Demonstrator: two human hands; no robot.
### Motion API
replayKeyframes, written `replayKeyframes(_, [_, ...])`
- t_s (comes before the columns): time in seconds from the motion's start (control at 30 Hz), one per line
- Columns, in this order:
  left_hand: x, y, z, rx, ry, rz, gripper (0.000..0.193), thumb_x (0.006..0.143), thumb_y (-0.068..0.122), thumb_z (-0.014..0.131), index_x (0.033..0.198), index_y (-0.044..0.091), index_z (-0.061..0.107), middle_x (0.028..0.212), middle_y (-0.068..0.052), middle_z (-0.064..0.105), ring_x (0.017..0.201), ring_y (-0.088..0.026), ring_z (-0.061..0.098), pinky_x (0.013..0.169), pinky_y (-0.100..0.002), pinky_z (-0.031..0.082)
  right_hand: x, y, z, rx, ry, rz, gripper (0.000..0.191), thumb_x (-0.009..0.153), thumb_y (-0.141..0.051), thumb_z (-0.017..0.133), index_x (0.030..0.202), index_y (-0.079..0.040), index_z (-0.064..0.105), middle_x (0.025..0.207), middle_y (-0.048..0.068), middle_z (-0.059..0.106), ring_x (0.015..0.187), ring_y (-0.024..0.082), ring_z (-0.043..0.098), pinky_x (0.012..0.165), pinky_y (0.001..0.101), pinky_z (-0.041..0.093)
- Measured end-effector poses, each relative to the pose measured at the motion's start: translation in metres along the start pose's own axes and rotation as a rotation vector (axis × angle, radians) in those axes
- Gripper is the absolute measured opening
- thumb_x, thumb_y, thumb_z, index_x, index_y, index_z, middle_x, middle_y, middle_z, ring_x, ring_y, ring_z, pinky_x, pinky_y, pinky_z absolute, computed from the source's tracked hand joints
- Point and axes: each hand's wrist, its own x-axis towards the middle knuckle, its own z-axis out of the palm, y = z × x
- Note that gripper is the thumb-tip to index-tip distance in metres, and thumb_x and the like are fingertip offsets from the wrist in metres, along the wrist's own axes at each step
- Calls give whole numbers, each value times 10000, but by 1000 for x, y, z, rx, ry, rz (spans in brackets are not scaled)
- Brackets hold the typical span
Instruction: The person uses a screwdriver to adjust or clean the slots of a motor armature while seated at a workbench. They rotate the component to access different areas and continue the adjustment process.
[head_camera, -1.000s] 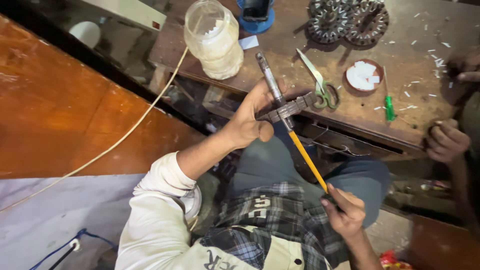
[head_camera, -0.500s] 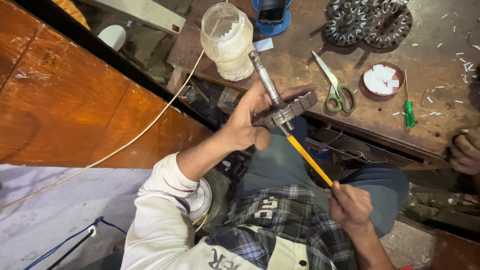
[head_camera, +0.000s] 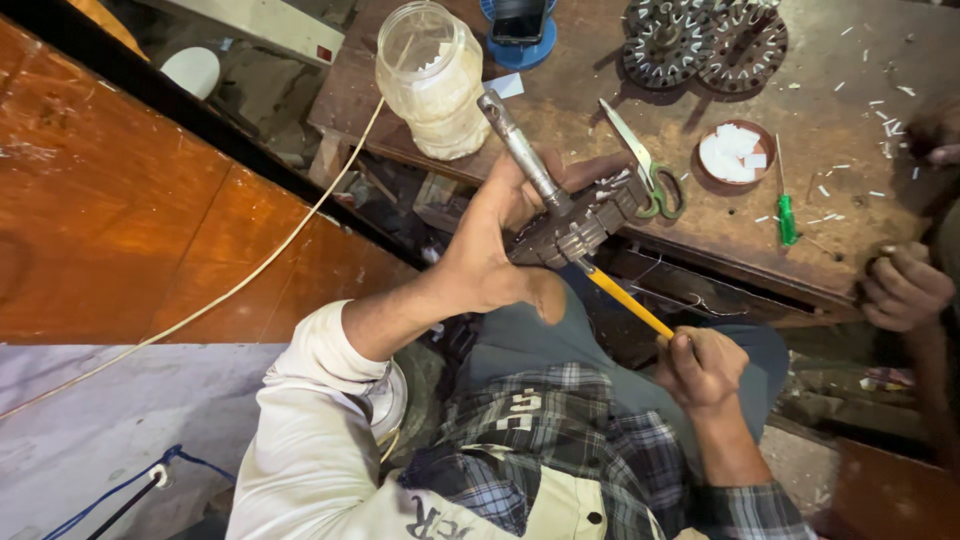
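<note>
Wood bench (head_camera: 860, 150), jar (head_camera: 435, 80), scissors (head_camera: 645, 160), screwdriver (head_camera: 786, 210)

Shown on the far wooden workbench (head_camera: 860, 235): plastic jar (head_camera: 432, 80), scissors (head_camera: 645, 165), green screwdriver (head_camera: 786, 212), two toothed metal discs (head_camera: 705, 42).

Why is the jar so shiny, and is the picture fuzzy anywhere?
Head view: light from above glints off the clear jar; the left hand, the slotted metal part and the right hand on the yellow tool are sharp; the bench casts dark shadow underneath; the edges bend a little.
</note>
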Motion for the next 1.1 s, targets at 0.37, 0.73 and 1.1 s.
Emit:
replayKeyframes(0.37, [-4, 9, -10, 149, 55, -42, 1112, 760, 459, 942, 1553, 58, 274, 1573, -206, 452, 1517, -275, 451, 1308, -438, 386, -13, -1, 15, 659, -161, 489, 206, 904, -128, 689, 1062, -2, 651, 811, 78, 673, 658, 170, 638, 624, 288, 489])
replayKeyframes(0.73, [-12, 3, -13, -57, 5, -50, 961, 754, 506, 903, 1423, 107, 340, 1620, -231, 442, 1473, -299, 458, 1270, -452, 386, -6, -12, 39, 775, -203, 547, 230, 954, -214, 646, 973, 9, 697, 764, 62, 704, 627, 138, 665, 609, 260, 500])
replayKeyframes(1.1, [-17, -7, -12, -41, 2, -25, 1016, 760, 502, 887, 1480, 84, 304, 1604, -200, 459, 1485, -275, 439, 1269, -440, 404, -11, -5, 44, 699, -188, 504, 328, 999, -315, 617, 980, 0, 705, 739, 47, 655, 615, 135, 607, 613, 273, 467])
